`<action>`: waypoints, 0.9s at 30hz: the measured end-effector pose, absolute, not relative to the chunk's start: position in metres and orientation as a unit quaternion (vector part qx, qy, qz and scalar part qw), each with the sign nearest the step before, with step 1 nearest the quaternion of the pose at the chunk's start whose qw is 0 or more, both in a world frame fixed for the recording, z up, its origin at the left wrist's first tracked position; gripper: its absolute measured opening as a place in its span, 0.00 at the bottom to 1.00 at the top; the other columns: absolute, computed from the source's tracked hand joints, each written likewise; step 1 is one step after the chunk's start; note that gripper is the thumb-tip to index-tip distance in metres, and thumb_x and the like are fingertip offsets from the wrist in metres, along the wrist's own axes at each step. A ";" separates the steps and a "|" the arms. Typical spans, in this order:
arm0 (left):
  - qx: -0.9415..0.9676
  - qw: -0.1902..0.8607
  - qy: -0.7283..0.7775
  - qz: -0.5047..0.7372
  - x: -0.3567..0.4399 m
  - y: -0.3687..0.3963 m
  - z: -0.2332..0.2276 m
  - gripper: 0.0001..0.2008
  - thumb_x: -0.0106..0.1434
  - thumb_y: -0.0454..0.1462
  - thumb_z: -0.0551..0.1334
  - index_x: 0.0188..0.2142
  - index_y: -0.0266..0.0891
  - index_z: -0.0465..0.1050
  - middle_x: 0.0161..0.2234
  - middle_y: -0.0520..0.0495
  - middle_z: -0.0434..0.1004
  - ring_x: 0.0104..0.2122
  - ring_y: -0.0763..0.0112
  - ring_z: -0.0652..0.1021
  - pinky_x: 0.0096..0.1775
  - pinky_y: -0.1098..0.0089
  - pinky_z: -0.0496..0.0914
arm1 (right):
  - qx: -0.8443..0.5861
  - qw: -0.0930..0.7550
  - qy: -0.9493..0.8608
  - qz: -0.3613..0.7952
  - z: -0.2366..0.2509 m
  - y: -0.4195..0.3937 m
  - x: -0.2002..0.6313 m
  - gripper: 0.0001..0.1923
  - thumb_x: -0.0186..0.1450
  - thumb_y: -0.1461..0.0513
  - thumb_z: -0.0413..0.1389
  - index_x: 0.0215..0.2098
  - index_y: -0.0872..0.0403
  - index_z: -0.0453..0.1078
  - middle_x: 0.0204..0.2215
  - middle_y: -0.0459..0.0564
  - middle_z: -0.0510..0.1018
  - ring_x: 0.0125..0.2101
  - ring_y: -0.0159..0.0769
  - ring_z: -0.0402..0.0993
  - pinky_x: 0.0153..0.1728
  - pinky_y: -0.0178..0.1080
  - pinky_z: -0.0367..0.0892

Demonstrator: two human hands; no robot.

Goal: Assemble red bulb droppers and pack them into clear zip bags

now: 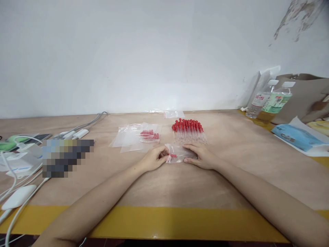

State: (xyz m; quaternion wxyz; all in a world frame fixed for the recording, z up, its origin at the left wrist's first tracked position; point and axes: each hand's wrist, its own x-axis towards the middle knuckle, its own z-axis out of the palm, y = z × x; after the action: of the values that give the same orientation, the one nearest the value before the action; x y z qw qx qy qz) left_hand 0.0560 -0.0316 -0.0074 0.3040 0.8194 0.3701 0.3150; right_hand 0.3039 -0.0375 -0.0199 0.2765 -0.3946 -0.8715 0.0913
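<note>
A small clear plastic bag (179, 149) lies between my hands, low over the table, with a red-ended piece (173, 155) showing through its left part. My left hand (155, 158) pinches the bag's left end between thumb and fingers. On the right end, my right hand (203, 156) grips the plastic with thumb and forefinger. Just behind the bag lies a row of droppers (189, 127) with red rubber bulbs and clear thin tubes. Left of them, flat clear bags (128, 138) are spread in a stack, and red-bulbed droppers (149, 134) in plastic rest on top.
Another clear bag (174, 114) lies by the wall. At left are white chargers and cables (23, 161) and a pixelated area. Two drink bottles (277, 101), a beige bag (303, 96) and a blue wipes pack (298, 137) stand or lie at right.
</note>
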 end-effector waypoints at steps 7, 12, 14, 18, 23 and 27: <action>0.804 0.364 0.346 0.318 0.039 -0.020 -0.010 0.07 0.55 0.39 0.59 0.30 0.38 0.66 0.27 0.51 0.69 0.26 0.75 0.71 0.29 0.74 0.67 | -0.389 0.252 -0.865 0.192 -0.015 -0.038 0.313 0.30 0.56 0.48 0.54 0.53 0.52 0.60 0.50 0.53 0.67 0.49 0.42 0.64 0.48 0.47 0.61; 0.780 0.391 0.363 0.326 0.040 -0.015 -0.011 0.11 0.50 0.41 0.64 0.27 0.36 0.65 0.24 0.53 0.67 0.22 0.77 0.68 0.24 0.76 0.63 | -0.383 0.237 -0.870 0.201 -0.012 -0.037 0.316 0.34 0.51 0.48 0.58 0.53 0.51 0.60 0.51 0.52 0.67 0.50 0.44 0.63 0.49 0.49 0.59; 0.771 0.379 0.392 0.329 0.044 -0.015 -0.014 0.13 0.48 0.42 0.65 0.25 0.36 0.65 0.21 0.54 0.66 0.20 0.79 0.66 0.22 0.76 0.60 | -0.385 0.233 -0.871 0.199 -0.012 -0.037 0.316 0.36 0.49 0.47 0.59 0.53 0.51 0.61 0.51 0.53 0.67 0.50 0.45 0.63 0.49 0.49 0.59; 0.762 0.307 0.457 0.341 0.050 -0.017 -0.022 0.15 0.46 0.45 0.66 0.22 0.37 0.66 0.16 0.56 0.62 0.17 0.79 0.64 0.20 0.76 0.57 | -0.379 0.234 -0.870 0.211 -0.013 -0.035 0.317 0.38 0.49 0.47 0.59 0.54 0.51 0.60 0.51 0.53 0.66 0.50 0.45 0.62 0.49 0.49 0.59; 0.758 0.258 0.457 0.387 0.042 -0.011 -0.016 0.09 0.56 0.40 0.57 0.35 0.38 0.68 0.28 0.49 0.73 0.29 0.72 0.73 0.30 0.72 0.66 | -0.390 0.222 -0.862 0.235 -0.013 -0.032 0.321 0.39 0.48 0.48 0.60 0.55 0.53 0.58 0.53 0.52 0.64 0.52 0.44 0.60 0.52 0.47 0.57; 0.749 0.207 0.474 0.413 0.048 0.008 0.001 0.14 0.55 0.37 0.56 0.42 0.38 0.63 0.36 0.46 0.71 0.34 0.71 0.73 0.34 0.71 0.67 | -0.395 0.221 -0.856 0.250 -0.010 -0.033 0.321 0.40 0.47 0.48 0.61 0.55 0.53 0.58 0.53 0.53 0.64 0.52 0.44 0.60 0.52 0.47 0.57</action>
State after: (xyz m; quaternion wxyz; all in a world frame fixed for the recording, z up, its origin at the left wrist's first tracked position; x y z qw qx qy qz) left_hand 0.0485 0.0084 0.0013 0.2071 0.7492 0.4745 0.4131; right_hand 0.3210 -0.0330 -0.0105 0.2209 -0.3951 -0.8559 0.2499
